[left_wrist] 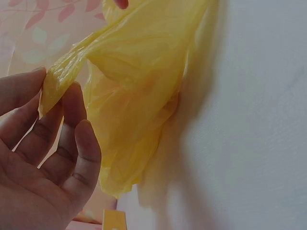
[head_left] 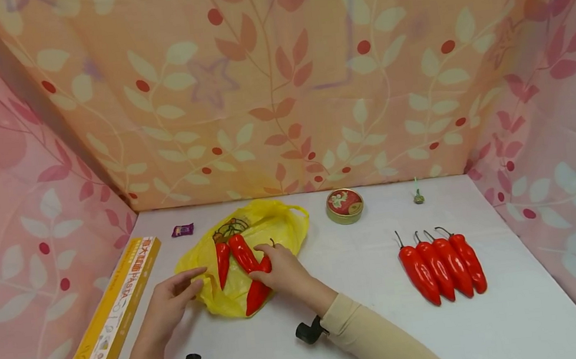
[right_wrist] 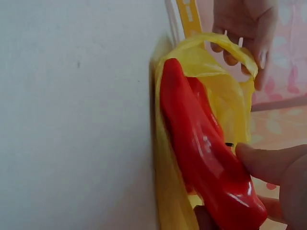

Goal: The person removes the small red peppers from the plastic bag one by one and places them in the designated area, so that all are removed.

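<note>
A smooth white tabletop [head_left: 368,324] sits inside a booth of soft cloth walls [head_left: 277,86] printed with pale leaves and red berries, peach at the back and pink at the sides. Nearest, the left hand [head_left: 168,302] pinches a twisted edge of a thin, crinkled yellow plastic bag [head_left: 244,238] between thumb and fingers [left_wrist: 81,143], lifting the film off the table. The right hand [head_left: 282,269], in a beige sleeve, closes thumb and fingers round the stem end of a glossy red chili pepper [head_left: 258,289], whose pointed tip lies in the bag's mouth. Two more shiny red peppers [head_left: 233,257] lie on the bag just beside it. At the left edge rests a long, flat yellow cardboard pasta box [head_left: 118,302]. To the right, well apart, four tapered red peppers with dark curled stems [head_left: 442,265] lie side by side, touching. Farther back sit a small purple wrapped sweet [head_left: 182,230], a round gold tin with a red floral lid [head_left: 345,205], and a small green stem-like object [head_left: 418,195].
</note>
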Demonstrator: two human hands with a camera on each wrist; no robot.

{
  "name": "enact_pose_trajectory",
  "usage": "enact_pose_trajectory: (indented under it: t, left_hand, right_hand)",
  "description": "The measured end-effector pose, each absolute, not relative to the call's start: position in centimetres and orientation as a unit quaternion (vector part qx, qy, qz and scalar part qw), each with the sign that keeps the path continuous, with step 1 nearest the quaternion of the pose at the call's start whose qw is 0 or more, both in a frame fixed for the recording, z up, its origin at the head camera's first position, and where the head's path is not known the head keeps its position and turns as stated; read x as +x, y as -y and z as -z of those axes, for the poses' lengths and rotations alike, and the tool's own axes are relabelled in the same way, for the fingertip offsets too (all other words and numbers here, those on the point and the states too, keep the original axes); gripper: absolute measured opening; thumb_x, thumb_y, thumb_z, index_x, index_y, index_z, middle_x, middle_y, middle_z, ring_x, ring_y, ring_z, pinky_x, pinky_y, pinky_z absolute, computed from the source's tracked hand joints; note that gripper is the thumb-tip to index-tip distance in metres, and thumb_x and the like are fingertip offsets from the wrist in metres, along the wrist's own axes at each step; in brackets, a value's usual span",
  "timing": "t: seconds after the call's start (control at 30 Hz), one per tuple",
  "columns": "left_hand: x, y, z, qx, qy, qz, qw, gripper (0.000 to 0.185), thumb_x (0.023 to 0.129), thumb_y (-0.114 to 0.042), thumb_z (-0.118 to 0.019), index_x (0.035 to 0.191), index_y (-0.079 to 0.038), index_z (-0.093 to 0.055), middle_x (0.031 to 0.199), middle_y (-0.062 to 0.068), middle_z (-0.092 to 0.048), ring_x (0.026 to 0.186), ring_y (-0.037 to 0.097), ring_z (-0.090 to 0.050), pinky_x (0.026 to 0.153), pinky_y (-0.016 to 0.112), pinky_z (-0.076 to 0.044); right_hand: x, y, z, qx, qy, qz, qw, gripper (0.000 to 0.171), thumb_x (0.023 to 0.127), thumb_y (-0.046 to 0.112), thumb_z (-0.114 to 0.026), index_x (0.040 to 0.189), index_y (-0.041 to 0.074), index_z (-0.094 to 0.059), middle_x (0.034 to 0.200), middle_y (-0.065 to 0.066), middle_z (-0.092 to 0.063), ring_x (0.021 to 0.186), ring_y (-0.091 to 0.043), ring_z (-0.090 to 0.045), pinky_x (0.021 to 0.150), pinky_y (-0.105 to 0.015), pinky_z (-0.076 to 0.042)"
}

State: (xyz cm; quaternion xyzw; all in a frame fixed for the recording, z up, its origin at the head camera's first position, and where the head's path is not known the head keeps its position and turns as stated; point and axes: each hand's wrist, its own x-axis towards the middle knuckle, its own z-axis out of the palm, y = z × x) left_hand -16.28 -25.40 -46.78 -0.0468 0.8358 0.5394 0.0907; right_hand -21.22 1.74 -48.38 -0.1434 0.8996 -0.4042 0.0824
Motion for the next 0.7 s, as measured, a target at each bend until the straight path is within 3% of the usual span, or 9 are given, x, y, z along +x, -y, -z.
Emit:
enact_pose_trajectory:
  t: [0.17, 0.37, 0.47, 0.6, 0.7]
  left_hand:
    - [-16.3, 25.4, 46.8, -0.046, -0.836, -0.539, 0.089, 0.043, 0.102, -0.036, -0.061, 0.140, -0.016, -0.061, 0.144, 0.012, -0.054, 0.116, 0.026, -0.051, 0.091, 0.025, -0.055]
    - [-16.4, 25.5, 46.7, -0.054, -0.836, -0.538, 0.094, 0.044, 0.101, -0.037, -0.061, 0.141, -0.017, -0.060, 0.146, 0.012, -0.053, 0.118, 0.026, -0.051, 0.091, 0.024, -0.054]
    - [-16.4, 25.3, 46.6, -0.060, -0.832, -0.543, 0.099, 0.044, 0.101, -0.036, -0.061, 0.141, -0.017, -0.060, 0.146, 0.011, -0.052, 0.118, 0.026, -0.049, 0.092, 0.024, -0.054]
    - [-16.5, 25.2, 46.7, -0.066, -0.830, -0.544, 0.104, 0.043, 0.102, -0.035, -0.060, 0.141, -0.018, -0.060, 0.147, 0.011, -0.051, 0.119, 0.026, -0.049, 0.091, 0.023, -0.054]
    - [-16.6, 25.2, 46.8, -0.063, -0.832, -0.541, 0.102, 0.043, 0.102, -0.035, -0.060, 0.141, -0.018, -0.060, 0.146, 0.011, -0.052, 0.117, 0.025, -0.050, 0.090, 0.024, -0.055]
  right_hand:
    - [-20.8, -2.5, 47.1, -0.139, -0.873, 0.460, 0.083, 0.058, 0.086, 0.032, -0.082, 0.136, 0.013, -0.061, 0.125, -0.008, -0.066, 0.105, -0.020, -0.061, 0.081, -0.031, -0.059]
    - [-20.8, -5.4, 45.6, -0.151, -0.834, 0.526, 0.078, 0.044, 0.087, 0.036, -0.080, 0.129, 0.029, -0.069, 0.124, 0.000, -0.068, 0.095, -0.017, -0.062, 0.076, -0.029, -0.057]
    - [-20.6, -7.2, 45.1, -0.173, -0.820, 0.541, 0.077, 0.042, 0.097, 0.032, -0.068, 0.138, 0.035, -0.061, 0.132, -0.001, -0.062, 0.103, -0.021, -0.060, 0.084, -0.036, -0.058]
    - [-20.1, -9.5, 44.5, -0.173, -0.806, 0.562, 0.068, 0.042, 0.104, 0.022, -0.054, 0.145, 0.030, -0.054, 0.138, -0.005, -0.053, 0.120, -0.024, -0.051, 0.101, -0.045, -0.048]
    - [-19.6, -11.1, 44.3, -0.135, -0.811, 0.566, 0.060, 0.038, 0.099, 0.024, -0.062, 0.136, 0.030, -0.059, 0.125, -0.007, -0.057, 0.111, -0.026, -0.054, 0.093, -0.043, -0.052]
